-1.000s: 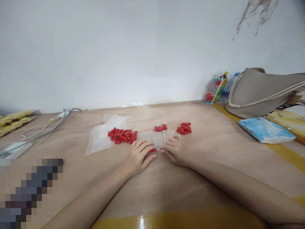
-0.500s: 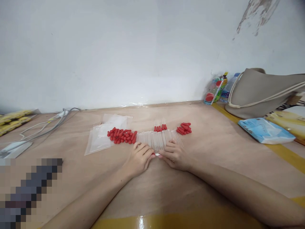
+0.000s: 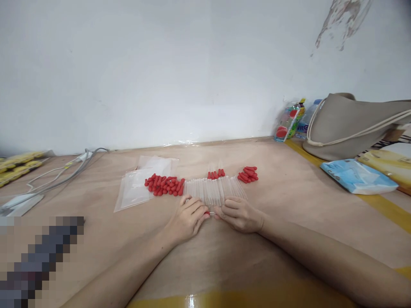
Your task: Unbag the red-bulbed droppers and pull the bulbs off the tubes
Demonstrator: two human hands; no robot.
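My left hand (image 3: 188, 217) and my right hand (image 3: 239, 213) meet fingertip to fingertip on the wooden table (image 3: 289, 201). Between them they pinch a small clear tube with a red cap (image 3: 209, 212). Just beyond the fingers lies a row of clear plastic tubes (image 3: 215, 189). A pile of red caps (image 3: 164, 184) lies to the left of the row, a smaller pile of red caps (image 3: 248, 174) to its right. A few capped tubes (image 3: 215, 173) lie behind the row.
Clear plastic bags (image 3: 138, 188) lie left of the caps. Grey cables (image 3: 61, 175) and yellow packets (image 3: 17, 164) are at the far left. A beige bag (image 3: 353, 124), bottles (image 3: 290, 119) and a blue tissue pack (image 3: 356, 176) stand at the right.
Both hands have drawn slightly back toward me from the row of tubes, still pinching the small capped tube between them.
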